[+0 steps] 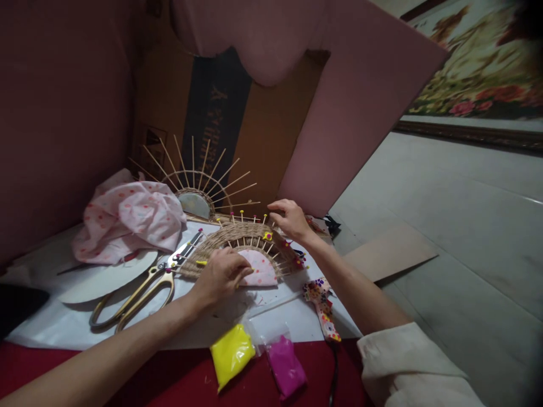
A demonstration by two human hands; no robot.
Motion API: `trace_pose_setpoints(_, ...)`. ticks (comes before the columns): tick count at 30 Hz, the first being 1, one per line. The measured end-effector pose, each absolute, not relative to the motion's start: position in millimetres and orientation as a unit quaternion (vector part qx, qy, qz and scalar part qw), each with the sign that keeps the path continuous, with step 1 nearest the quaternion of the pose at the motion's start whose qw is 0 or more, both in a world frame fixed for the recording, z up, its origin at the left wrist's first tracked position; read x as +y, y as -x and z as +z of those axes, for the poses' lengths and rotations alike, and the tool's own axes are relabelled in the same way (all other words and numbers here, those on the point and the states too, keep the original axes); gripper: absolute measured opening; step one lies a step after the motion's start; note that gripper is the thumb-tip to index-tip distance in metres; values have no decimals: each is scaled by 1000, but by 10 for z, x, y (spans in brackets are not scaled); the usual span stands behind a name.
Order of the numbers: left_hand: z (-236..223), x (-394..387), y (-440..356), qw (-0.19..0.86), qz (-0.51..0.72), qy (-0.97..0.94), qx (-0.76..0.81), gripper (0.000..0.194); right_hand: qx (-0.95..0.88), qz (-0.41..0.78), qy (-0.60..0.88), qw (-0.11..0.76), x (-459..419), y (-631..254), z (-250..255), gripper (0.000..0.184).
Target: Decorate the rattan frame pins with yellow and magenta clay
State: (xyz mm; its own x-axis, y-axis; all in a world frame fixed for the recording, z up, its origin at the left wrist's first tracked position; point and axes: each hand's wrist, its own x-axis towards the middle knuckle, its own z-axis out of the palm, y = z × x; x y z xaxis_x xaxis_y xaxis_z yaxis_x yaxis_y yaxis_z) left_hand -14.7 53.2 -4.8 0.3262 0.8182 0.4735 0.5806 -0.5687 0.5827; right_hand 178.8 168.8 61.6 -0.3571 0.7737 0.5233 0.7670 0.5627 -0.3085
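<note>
A half-round twine-woven fan (212, 240) lies on the white sheet, its sticks tipped with small yellow and magenta balls. A dotted pink half-circle (263, 268) forms its centre, and a yellow flower (268, 236) sits on its weave. Over the left edge of that half-circle is my left hand (224, 268), fingers pinched together; whatever is between them is hidden. At the fan's upper right rim, my right hand (291, 219) hovers near a yellow-tipped stick, fingers bent and thumb apart, with nothing visible in them. A yellow sliver (201, 263) shows beside my left hand.
Gold-handled scissors (148, 288) lie left of the fan, by crumpled dotted cloth (131, 215) and a white disc (110, 282). Yellow (232, 353) and magenta (286, 367) packets lie in front. A second stick fan (193, 204) leans against the cardboard box (271, 135). A patterned cloth-covered tool (324, 311) lies right.
</note>
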Motion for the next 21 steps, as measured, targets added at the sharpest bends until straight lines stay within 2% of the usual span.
trace_pose_setpoints(6, 27, 557, 183, 199, 430, -762, 441, 10, -810, 28, 463, 359, 1030, -2210, 701, 13)
trace_pose_setpoints(10, 47, 544, 163, 204, 433, -758, 443, 9, -782, 46, 494, 377, 535, -2533, 652, 13)
trace_pose_setpoints(19, 22, 547, 153, 234, 442, -746, 439, 17, -676, 42, 679, 283, -199, -3078, 229, 23)
trace_pose_setpoints(21, 8, 560, 156, 242, 442, -744, 440, 19, -667, 36, 700, 254, -277, -3010, 126, 36)
